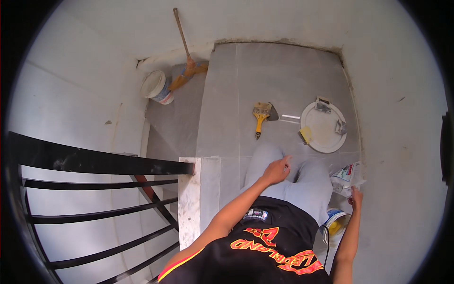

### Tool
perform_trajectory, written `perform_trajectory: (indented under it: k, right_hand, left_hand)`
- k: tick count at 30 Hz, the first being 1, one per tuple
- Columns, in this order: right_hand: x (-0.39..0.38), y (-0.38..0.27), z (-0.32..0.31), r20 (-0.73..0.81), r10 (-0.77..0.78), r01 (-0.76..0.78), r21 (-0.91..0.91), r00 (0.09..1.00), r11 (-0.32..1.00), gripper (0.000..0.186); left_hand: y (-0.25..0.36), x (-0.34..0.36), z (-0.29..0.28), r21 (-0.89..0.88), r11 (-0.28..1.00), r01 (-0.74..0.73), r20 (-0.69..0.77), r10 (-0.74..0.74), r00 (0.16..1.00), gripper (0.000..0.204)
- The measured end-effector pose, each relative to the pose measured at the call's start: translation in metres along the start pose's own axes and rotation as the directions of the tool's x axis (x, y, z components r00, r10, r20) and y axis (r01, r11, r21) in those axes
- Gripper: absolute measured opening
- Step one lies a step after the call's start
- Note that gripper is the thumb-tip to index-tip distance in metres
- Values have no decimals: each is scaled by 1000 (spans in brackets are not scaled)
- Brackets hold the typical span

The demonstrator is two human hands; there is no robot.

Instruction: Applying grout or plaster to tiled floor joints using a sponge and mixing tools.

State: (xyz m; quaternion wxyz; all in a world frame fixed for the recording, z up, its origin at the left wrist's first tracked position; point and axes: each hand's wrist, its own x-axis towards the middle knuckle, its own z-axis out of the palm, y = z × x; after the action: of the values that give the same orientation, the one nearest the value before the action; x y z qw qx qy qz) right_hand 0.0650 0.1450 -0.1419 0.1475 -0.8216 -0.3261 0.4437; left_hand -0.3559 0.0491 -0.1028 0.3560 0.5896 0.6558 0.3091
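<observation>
My right hand [355,195], low at the right beside the wall, is closed on the edge of a white printed plastic bag [344,177]. The bag looks crumpled and partly see-through; what is in it cannot be made out. Over my thigh, my left hand [277,171] holds nothing, its fingers loosely bent and partly apart. Beyond my knees lies a wide brush with a yellow handle [259,117], next to a dark flat blade [273,112]. A round white lid [321,124] bears a yellow notched spreader [306,135] and two small greyish pieces.
Beside my right hip stands a small bucket [335,217] with something yellow inside. At the far left, a white bucket [157,87] and a broom [189,71] stand on a lower tiled level. A black metal railing [104,163] and its pale post [190,199] border my left side.
</observation>
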Motion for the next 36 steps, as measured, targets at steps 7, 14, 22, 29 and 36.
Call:
perform_trajectory:
  k: [7, 14, 22, 29, 36]
  right_hand:
    - [11, 15, 19, 4, -70, 68, 156, 998, 985, 21]
    - [32, 8, 18, -61, -277, 282, 332, 959, 900, 20]
    - [-49, -63, -1, -10, -396, 347, 499, 918, 794, 28]
    - [-124, -118, -44, 76, -540, 397, 594, 838, 700, 30]
    - [-138, -138, -8, -189, -679, 661, -155, 710, 734, 38]
  left_hand:
    - [7, 5, -7, -44, 992, 120, -44, -122, 992, 40]
    - [3, 15, 0, -166, 979, 115, -34, -123, 992, 27]
    - [22, 43, 42, -502, 859, 95, 298, 68, 952, 83]
    - [71, 87, 74, -701, 705, 107, 341, 199, 919, 130]
    - [87, 103, 87, -790, 612, -12, 212, 291, 933, 133]
